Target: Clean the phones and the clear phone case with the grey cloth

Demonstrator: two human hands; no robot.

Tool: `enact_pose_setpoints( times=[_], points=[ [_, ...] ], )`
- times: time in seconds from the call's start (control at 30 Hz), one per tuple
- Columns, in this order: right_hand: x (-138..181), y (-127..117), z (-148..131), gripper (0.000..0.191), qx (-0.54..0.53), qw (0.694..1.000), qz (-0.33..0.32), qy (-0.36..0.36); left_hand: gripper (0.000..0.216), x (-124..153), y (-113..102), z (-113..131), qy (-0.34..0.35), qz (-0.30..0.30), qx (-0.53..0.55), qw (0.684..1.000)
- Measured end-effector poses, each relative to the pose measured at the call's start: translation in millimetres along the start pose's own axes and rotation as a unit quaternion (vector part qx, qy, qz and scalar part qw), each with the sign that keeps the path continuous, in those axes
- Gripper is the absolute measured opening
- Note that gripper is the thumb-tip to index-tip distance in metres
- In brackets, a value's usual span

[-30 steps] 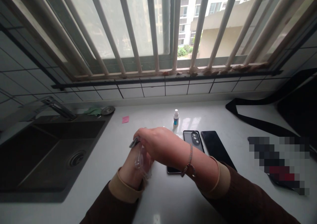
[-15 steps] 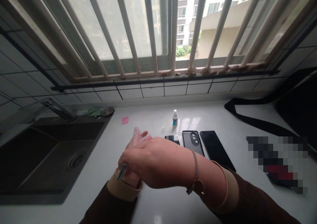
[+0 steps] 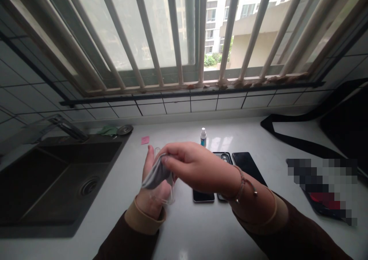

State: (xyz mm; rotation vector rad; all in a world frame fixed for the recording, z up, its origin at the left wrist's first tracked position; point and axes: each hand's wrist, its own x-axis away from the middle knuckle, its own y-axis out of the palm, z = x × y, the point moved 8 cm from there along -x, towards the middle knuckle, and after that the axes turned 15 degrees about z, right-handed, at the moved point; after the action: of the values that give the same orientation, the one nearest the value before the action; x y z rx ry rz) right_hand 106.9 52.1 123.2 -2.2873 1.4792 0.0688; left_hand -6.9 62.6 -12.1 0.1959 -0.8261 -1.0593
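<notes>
My left hand (image 3: 151, 200) is turned palm up and cradles a clear plastic phone case (image 3: 170, 199); its fingers are partly covered. Pinched in my right hand (image 3: 195, 162) is a grey cloth (image 3: 156, 175), which lies against the clear case. Just right of the hands, a small dark phone (image 3: 203, 196) rests on the white counter, its upper part covered by my right hand. A black-rimmed phone case (image 3: 223, 156) is mostly hidden under my right wrist. Beside that lies a larger black phone (image 3: 248, 168). Behind my right hand a small white bottle (image 3: 203, 138) stands upright.
A dark sink (image 3: 107, 183) with a metal tap (image 3: 69, 127) occupies the left. Near its back corner are a green cloth (image 3: 108, 131) and a drain strainer (image 3: 125, 129). A pink note (image 3: 145, 140) lies on the counter. To the right are a black strap (image 3: 299, 137) and a blurred-out item (image 3: 322, 191).
My right hand has swung up and right, bringing the grey cloth over the clear case. More of the left palm and the small phone's lower part now show.
</notes>
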Motion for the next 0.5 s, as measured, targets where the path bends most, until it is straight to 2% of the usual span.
enact_pose_setpoints(
  times=[0.07, 0.13, 0.2, 0.27, 0.3, 0.37, 0.5],
  points=[
    [-8.2, -7.3, 26.3, 0.027, -0.074, 0.990, 0.058, 0.109, 0.046, 6.1, 9.4, -0.2, -0.025, -0.017, 0.035, 0.999],
    [-13.8, -20.1, 46.0, 0.029, -0.083, 0.975, 0.142, 0.151, 0.047, 14.7, 23.7, -2.5, -0.060, -0.089, 0.046, 0.993],
    [-16.6, -34.0, 52.4, 0.026, -0.034, 0.967, 0.217, 0.125, 0.047, 21.0, 30.8, -6.7, -0.101, -0.132, 0.053, 0.985],
    [-16.3, -41.9, 46.9, 0.023, 0.047, 0.961, 0.266, 0.059, 0.048, 22.9, 31.6, -9.8, -0.122, -0.140, 0.059, 0.981],
    [-15.5, -40.7, 42.5, 0.023, 0.088, 0.958, 0.272, 0.026, 0.049, 23.0, 31.7, -10.3, -0.121, -0.142, 0.061, 0.981],
    [-14.1, -26.3, 36.0, 0.025, 0.164, 0.956, 0.241, -0.022, 0.051, 22.7, 32.2, -9.7, -0.109, -0.147, 0.069, 0.981],
    [-11.7, 22.0, 37.2, 0.024, 0.285, 0.951, 0.110, -0.054, 0.052, 17.3, 25.0, -8.0, -0.079, -0.104, 0.079, 0.988]
  ],
)
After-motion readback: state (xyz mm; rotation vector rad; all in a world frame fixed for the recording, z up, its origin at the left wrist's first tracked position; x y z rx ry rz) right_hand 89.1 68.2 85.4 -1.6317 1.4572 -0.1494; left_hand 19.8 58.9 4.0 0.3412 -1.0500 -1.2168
